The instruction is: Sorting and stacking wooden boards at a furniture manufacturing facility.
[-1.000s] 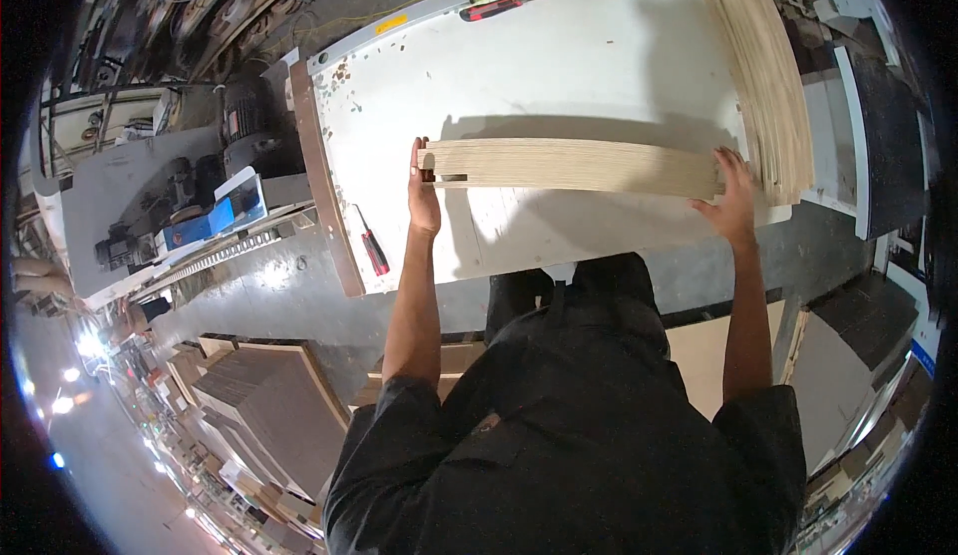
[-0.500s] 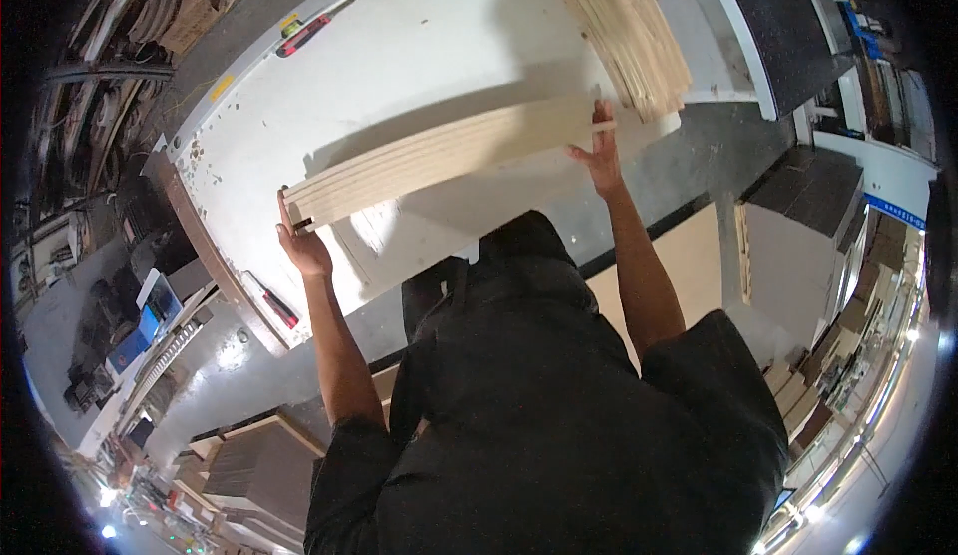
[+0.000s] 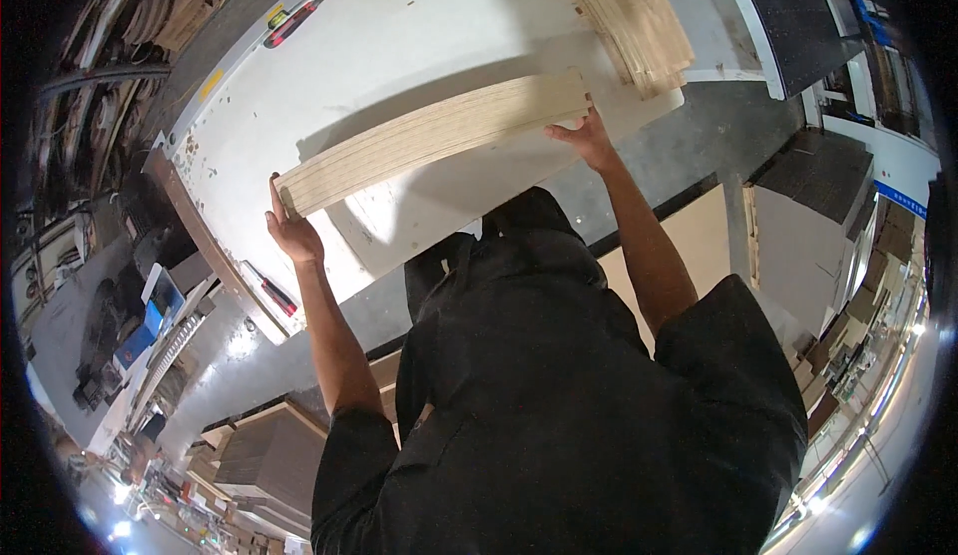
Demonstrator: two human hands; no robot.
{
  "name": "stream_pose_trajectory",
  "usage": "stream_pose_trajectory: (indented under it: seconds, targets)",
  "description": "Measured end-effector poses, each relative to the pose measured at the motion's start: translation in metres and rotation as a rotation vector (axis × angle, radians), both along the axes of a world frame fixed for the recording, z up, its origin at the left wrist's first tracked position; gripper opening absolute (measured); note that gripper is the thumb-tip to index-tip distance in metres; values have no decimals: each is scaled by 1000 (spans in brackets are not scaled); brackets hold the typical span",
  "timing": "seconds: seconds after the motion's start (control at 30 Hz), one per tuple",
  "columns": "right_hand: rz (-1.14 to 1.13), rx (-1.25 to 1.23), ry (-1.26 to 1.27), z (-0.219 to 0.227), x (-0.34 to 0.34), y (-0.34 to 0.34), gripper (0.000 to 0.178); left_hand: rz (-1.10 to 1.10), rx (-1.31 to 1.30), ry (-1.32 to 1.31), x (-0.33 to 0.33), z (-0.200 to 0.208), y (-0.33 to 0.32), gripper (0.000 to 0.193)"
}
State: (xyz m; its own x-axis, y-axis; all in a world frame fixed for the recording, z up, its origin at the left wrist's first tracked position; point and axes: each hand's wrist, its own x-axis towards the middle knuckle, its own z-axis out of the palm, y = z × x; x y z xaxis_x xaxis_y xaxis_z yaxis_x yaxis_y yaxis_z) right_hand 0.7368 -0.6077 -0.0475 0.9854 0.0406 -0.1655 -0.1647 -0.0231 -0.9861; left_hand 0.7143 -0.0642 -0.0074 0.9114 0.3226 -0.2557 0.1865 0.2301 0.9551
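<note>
I hold a long stack of thin plywood strips [image 3: 431, 139] above a white worktable [image 3: 399, 36]. My left hand [image 3: 291, 231] grips the stack's left end. At the right end, my right hand [image 3: 582, 137] presses against the stack from below. The stack tilts, its right end higher in the picture. A second pile of plywood strips [image 3: 629, 16] lies on the table's far right, close to my right hand.
A red-handled tool [image 3: 271, 292] lies by the table's left edge, and another red and black tool [image 3: 295, 18] lies at its far side. Stacked boards [image 3: 264, 455] stand on the floor at lower left. Dark cabinets [image 3: 813, 206] stand at right.
The view has swung, so the table and stack sit more tilted and lower in the picture. Both hands keep their hold on the ends of the plywood stack.
</note>
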Motion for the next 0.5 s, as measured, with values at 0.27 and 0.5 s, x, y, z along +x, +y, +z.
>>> stream_pose_trajectory:
  seconds: [0.27,0.5]
  targets:
    - [38,371,224,-20,-1,-24,108,16,63,-55,4,-15,14,68]
    - [375,-260,-217,2,48,-40,105,-605,1482,-263,28,77,-60,102]
